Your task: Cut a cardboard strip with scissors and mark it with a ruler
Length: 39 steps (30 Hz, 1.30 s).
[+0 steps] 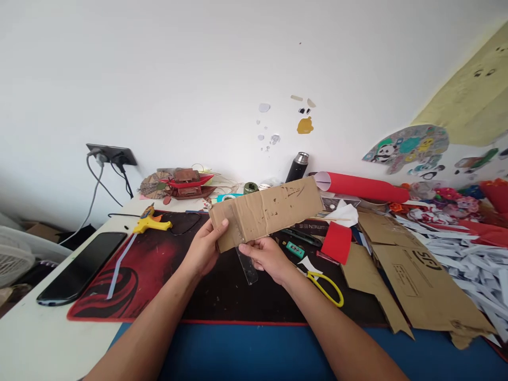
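A long piece of brown cardboard [273, 208], with dark torn specks on its face, is held up tilted over the desk mat. My left hand [206, 246] grips its left end, thumb on the front. Across that end lies a clear ruler [248, 269], its lower part sticking out below the cardboard's edge. My right hand [268, 256] is closed at that lower edge, its thumb pressing on the ruler; the fingers behind are partly hidden. Yellow-handled scissors [331, 290] lie beside my right forearm.
A yellow glue gun [153, 221] and a phone [83, 267] lie to the left. Cut cardboard [424, 280], red paper [336, 242], a green utility item [295, 249] and white paper strips [472, 264] are on the right. A black flask [297, 168] and red roll [365, 188] stand behind.
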Each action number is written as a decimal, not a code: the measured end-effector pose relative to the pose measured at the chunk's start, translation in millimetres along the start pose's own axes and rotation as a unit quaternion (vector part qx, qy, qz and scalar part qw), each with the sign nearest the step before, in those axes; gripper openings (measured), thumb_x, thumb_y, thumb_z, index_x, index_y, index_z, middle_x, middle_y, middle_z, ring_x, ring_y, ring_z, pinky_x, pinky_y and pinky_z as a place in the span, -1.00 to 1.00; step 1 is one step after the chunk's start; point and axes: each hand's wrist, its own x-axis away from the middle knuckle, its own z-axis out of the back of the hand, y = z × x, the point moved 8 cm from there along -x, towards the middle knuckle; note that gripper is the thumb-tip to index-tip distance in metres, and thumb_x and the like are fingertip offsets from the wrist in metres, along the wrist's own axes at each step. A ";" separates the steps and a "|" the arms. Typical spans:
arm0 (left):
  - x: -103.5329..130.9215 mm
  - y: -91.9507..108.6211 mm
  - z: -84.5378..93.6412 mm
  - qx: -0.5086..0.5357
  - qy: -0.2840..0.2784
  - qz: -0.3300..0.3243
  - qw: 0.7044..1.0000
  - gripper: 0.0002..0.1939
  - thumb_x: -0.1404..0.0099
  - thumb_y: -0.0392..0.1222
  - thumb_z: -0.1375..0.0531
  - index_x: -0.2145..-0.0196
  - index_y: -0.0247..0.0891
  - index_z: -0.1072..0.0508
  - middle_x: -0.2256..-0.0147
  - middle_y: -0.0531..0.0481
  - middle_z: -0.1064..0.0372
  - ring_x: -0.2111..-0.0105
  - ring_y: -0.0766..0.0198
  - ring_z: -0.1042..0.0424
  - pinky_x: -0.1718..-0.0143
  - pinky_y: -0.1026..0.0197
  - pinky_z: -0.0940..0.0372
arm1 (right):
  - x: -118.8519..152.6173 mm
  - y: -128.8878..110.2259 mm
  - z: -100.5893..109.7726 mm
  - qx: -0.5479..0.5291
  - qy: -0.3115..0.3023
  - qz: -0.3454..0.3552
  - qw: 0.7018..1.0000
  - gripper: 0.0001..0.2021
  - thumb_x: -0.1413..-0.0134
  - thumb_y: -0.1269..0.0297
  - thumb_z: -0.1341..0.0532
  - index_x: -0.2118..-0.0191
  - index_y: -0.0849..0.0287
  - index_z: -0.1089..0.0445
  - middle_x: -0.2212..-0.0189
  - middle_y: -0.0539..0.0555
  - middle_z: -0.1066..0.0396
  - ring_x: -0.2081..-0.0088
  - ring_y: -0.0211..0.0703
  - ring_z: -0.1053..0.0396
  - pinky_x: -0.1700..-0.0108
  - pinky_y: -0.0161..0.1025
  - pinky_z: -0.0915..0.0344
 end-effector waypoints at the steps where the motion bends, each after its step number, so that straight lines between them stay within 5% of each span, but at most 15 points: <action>1: -0.3 0.1 0.4 -0.005 0.006 -0.004 1.000 -0.27 -0.05 0.27 -0.57 -0.06 -0.19 -0.60 0.01 -0.19 -0.66 -0.03 -0.17 -0.62 -0.02 -0.05 -0.52 | -2.2 2.2 -1.8 -0.005 -0.003 -0.001 1.000 -0.44 0.14 -0.22 -0.59 0.37 0.15 -0.43 0.51 -0.14 -0.24 0.61 -0.42 0.05 0.59 -0.30 0.16; 6: 0.5 0.6 0.9 -0.028 0.036 -0.028 0.999 -0.30 -0.03 0.21 -0.60 0.00 -0.23 -0.59 0.02 -0.18 -0.66 -0.04 -0.12 -0.61 -0.04 0.01 -0.49 | -2.5 13.3 -5.0 -0.026 -0.009 -0.002 1.000 -0.39 0.17 -0.32 -0.57 0.41 0.12 -0.38 0.58 -0.20 -0.15 0.64 -0.41 0.06 0.59 -0.30 0.16; 16: 5.6 8.0 0.3 -0.017 0.093 -0.073 0.993 -0.23 -0.05 0.34 -0.56 -0.04 -0.20 -0.57 -0.01 -0.19 -0.66 -0.06 -0.17 -0.62 -0.01 -0.02 -0.53 | 17.6 12.1 -1.4 0.096 -0.013 0.038 0.995 -0.39 -0.18 -0.44 -0.32 0.40 0.08 -0.45 0.71 -0.18 -0.06 0.65 -0.30 -0.02 0.57 -0.28 0.04; 39: 12.9 -0.5 4.0 -0.047 0.095 -0.092 0.990 -0.35 -0.23 0.31 -0.50 -0.03 -0.26 -0.62 0.05 -0.15 -0.65 0.08 0.04 -0.60 0.07 0.11 -0.49 | 22.6 7.0 0.2 0.124 0.009 0.071 0.990 -0.40 -0.27 -0.39 -0.27 0.43 0.10 -0.39 0.66 -0.15 -0.07 0.61 -0.29 -0.04 0.55 -0.29 0.03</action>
